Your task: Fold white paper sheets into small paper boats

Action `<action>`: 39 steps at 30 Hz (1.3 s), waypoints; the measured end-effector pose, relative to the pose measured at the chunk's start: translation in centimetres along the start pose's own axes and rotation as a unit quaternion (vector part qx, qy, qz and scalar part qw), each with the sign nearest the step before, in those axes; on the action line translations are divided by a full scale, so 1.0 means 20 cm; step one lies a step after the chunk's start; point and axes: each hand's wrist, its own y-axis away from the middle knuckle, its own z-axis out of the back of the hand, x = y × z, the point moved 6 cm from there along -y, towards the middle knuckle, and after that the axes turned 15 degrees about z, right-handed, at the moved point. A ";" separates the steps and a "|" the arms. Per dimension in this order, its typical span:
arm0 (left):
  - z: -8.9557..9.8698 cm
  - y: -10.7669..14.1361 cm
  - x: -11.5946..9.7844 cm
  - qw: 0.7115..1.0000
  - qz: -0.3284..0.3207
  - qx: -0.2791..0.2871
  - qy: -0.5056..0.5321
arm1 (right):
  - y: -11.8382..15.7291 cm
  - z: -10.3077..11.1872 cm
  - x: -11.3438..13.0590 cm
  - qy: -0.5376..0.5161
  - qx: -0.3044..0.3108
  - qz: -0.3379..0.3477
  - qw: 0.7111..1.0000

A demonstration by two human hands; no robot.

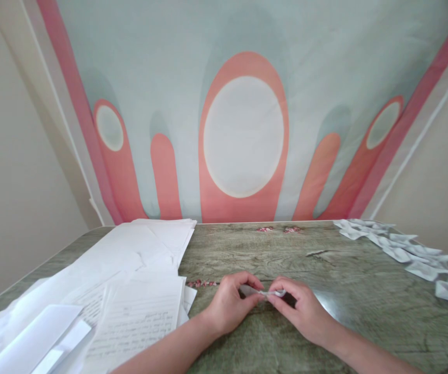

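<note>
Between my two hands, just above the table, is a small piece of folded white paper [279, 293]. My left hand [234, 298] pinches its left end between thumb and fingers. Its right end is pinched by my right hand [299, 306] in the same way. The fingertips nearly meet at the middle and cover much of the paper, so its full shape is hidden. To the left of my left hand lie sheets of paper with handwriting [138, 317].
A wood-grain table [247, 254] spans the view. Folded white paper pieces [403, 249] line its right side. Large white sheets [130, 244] and folded strips [48, 332] cover the left. A backdrop [243, 208] with coral arches stands behind the far edge.
</note>
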 end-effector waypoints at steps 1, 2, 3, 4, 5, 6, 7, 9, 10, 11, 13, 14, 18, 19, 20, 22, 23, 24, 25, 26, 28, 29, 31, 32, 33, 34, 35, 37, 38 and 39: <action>0.00 0.00 -0.01 1.000 -0.001 -0.001 0.000 | 0.00 0.00 0.00 0.001 0.000 -0.002 1.000; 0.00 0.00 -0.01 1.000 0.000 -0.003 0.000 | 0.00 0.00 0.00 0.001 0.001 -0.004 1.000; 0.00 0.00 -0.01 1.000 0.003 -0.004 0.001 | 0.01 0.00 0.00 0.001 0.001 -0.006 1.000; 0.00 0.00 -0.01 1.000 0.007 -0.005 0.001 | 0.01 0.00 0.00 0.000 0.001 -0.008 1.000; 0.00 0.00 0.00 1.000 0.010 -0.006 0.003 | 0.00 0.00 0.00 -0.001 0.000 -0.012 1.000; 0.00 0.00 0.01 1.000 0.011 -0.007 0.006 | 0.00 0.00 -0.01 -0.001 -0.002 -0.016 1.000; 0.00 -0.01 0.01 1.000 0.011 -0.009 0.012 | 0.00 0.00 -0.01 -0.002 -0.006 -0.022 1.000; 0.01 -0.02 0.03 0.999 0.006 -0.018 0.037 | 0.00 0.01 -0.04 -0.005 -0.017 -0.035 0.999; 0.01 -0.03 0.04 0.998 0.004 -0.025 0.057 | 0.00 0.01 -0.05 -0.007 -0.023 -0.042 0.999; 0.01 -0.04 0.06 0.996 0.003 -0.033 0.082 | 0.00 0.01 -0.06 -0.010 -0.031 -0.048 0.998; 0.02 -0.06 0.08 0.991 0.007 -0.042 0.128 | 0.00 0.02 -0.08 -0.017 -0.046 -0.054 0.997; 0.02 -0.07 0.10 0.989 0.012 -0.045 0.141 | 0.00 0.02 -0.09 -0.020 -0.052 -0.055 0.997; 0.03 -0.09 0.12 0.988 0.030 -0.056 0.142 | 0.00 0.03 -0.08 -0.034 -0.059 -0.048 0.996; 0.03 -0.09 0.13 0.988 0.032 -0.062 0.140 | 0.00 0.03 -0.08 -0.038 -0.062 -0.047 0.996; 0.04 -0.09 0.13 0.987 0.032 -0.069 0.138 | 0.00 0.03 -0.08 -0.043 -0.068 -0.047 0.996; 0.06 -0.09 0.14 0.987 0.031 -0.090 0.133 | 0.00 0.04 -0.08 -0.054 -0.089 -0.048 0.993; 0.07 -0.10 0.14 0.986 0.029 -0.101 0.129 | 0.01 0.04 -0.09 -0.059 -0.101 -0.048 0.992; 0.07 -0.10 0.14 0.986 0.027 -0.108 0.126 | 0.01 0.05 -0.09 -0.064 -0.111 -0.047 0.991; 0.08 -0.10 0.15 0.986 0.024 -0.112 0.124 | 0.01 0.05 -0.10 -0.067 -0.117 -0.045 0.990; 0.08 -0.10 0.14 0.986 0.020 -0.112 0.125 | 0.01 0.05 -0.10 -0.068 -0.120 -0.042 0.990; 0.08 -0.10 0.14 0.986 0.016 -0.108 0.125 | 0.00 0.05 -0.11 -0.064 -0.116 -0.037 0.991; 0.08 -0.10 0.13 0.987 0.014 -0.106 0.123 | 0.00 0.05 -0.11 -0.058 -0.112 -0.034 0.991; 0.08 -0.08 0.11 0.988 0.010 -0.103 0.112 | 0.00 0.05 -0.11 -0.045 -0.103 -0.029 0.993; 0.08 -0.08 0.10 0.989 0.009 -0.100 0.105 | 0.00 0.05 -0.12 -0.039 -0.099 -0.026 0.994; 0.07 -0.07 0.09 0.990 0.009 -0.098 0.098 | 0.00 0.05 -0.12 -0.032 -0.096 -0.024 0.995; 0.07 -0.07 0.09 0.991 0.011 -0.094 0.092 | 0.00 0.04 -0.12 -0.027 -0.093 -0.022 0.995; 0.06 -0.07 0.09 0.992 0.015 -0.089 0.086 | 0.00 0.04 -0.12 -0.022 -0.089 -0.020 0.996; 0.05 -0.07 0.09 0.994 0.024 -0.073 0.075 | 0.00 0.03 -0.13 -0.012 -0.077 -0.021 0.997; 0.05 -0.07 0.09 0.995 0.025 -0.066 0.068 | 0.00 0.03 -0.13 -0.006 -0.071 -0.022 0.997; 0.04 -0.07 0.10 0.996 0.023 -0.061 0.058 | 0.00 0.02 -0.13 -0.002 -0.065 -0.025 0.998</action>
